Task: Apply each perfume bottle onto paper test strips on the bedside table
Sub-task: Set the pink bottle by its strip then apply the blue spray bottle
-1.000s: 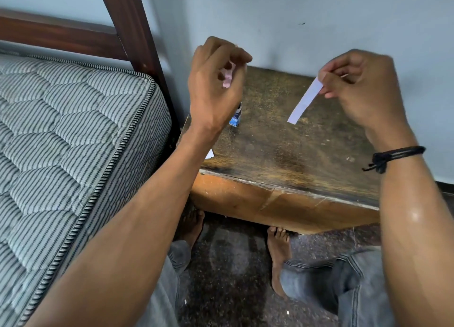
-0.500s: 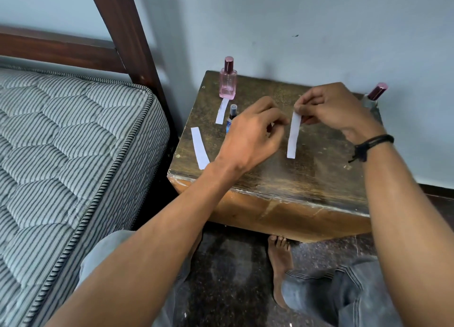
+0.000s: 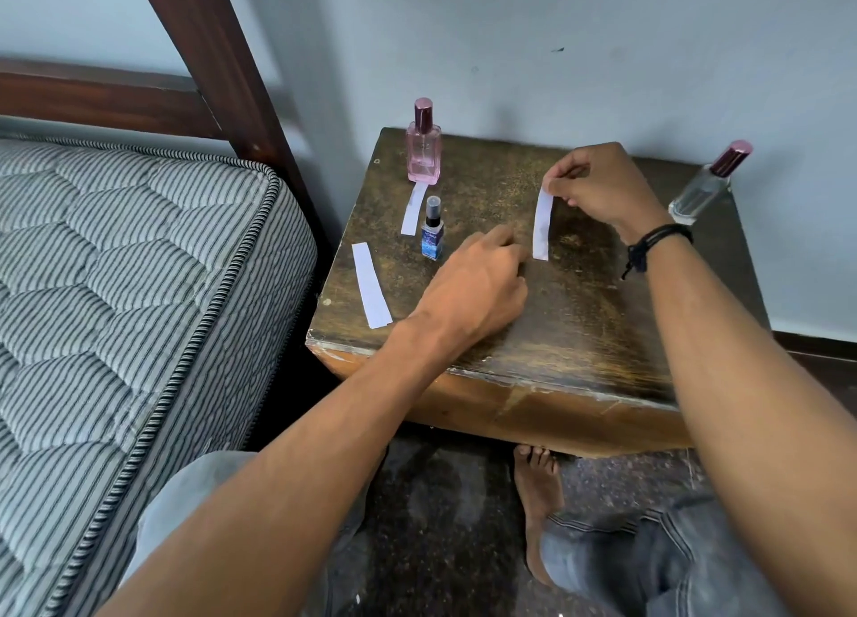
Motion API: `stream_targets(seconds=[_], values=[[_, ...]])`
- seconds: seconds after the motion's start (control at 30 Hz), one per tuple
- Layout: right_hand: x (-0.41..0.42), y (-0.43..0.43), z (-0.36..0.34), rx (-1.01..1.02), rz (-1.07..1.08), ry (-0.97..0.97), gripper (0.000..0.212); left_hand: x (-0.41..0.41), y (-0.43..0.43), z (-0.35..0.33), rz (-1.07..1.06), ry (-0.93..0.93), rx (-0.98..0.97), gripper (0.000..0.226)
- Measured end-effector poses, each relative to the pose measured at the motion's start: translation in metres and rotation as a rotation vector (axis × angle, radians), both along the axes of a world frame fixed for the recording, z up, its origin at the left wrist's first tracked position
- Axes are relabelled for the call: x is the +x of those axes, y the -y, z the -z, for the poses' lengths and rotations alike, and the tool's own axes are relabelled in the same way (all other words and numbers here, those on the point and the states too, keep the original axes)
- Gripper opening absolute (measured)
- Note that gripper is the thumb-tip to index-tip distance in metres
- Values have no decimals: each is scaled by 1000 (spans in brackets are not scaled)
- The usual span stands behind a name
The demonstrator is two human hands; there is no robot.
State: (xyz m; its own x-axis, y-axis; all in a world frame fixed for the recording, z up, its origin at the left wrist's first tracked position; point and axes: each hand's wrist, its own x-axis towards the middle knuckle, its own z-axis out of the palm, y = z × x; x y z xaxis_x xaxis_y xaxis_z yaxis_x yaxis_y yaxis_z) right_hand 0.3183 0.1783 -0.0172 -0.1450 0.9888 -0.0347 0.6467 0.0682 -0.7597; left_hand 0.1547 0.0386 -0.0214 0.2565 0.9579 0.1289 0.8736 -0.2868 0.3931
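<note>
- The bedside table [image 3: 510, 384] has one paper strip [image 3: 371, 285] lying flat near its front left corner, where it also lay half a second ago.
- The left hand [image 3: 473, 282] has sunk from beside the held strip to just above the tabletop. Its fingers are curled under, and I cannot tell whether they hold anything. The pink thing it held up a second ago is gone from it.
- The small blue bottle [image 3: 432, 231] stands just left of that hand, with a second strip [image 3: 414, 208] lying beside it.
- The right hand [image 3: 598, 189] pinches the top end of the test strip [image 3: 542, 227], which has come down from mid-air and now hangs with its lower end at the wood.
- The pink bottle [image 3: 423, 152] stands capped at the back left.
- The clear bottle [image 3: 705, 185] stands at the back right, apart from both hands.
- Judgement: the pink scent looks applied and this strip is being laid down, so the other bottles probably come next.
</note>
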Motion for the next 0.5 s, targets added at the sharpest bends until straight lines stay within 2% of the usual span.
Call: stream_targets(seconds=[0.33, 0.5], values=[[-3, -5, 14, 66, 32, 38, 5, 3, -3, 6, 4, -20, -32, 39], [-3, -7, 17, 76, 28, 82, 8, 3, -5, 5, 9, -16, -41, 39]])
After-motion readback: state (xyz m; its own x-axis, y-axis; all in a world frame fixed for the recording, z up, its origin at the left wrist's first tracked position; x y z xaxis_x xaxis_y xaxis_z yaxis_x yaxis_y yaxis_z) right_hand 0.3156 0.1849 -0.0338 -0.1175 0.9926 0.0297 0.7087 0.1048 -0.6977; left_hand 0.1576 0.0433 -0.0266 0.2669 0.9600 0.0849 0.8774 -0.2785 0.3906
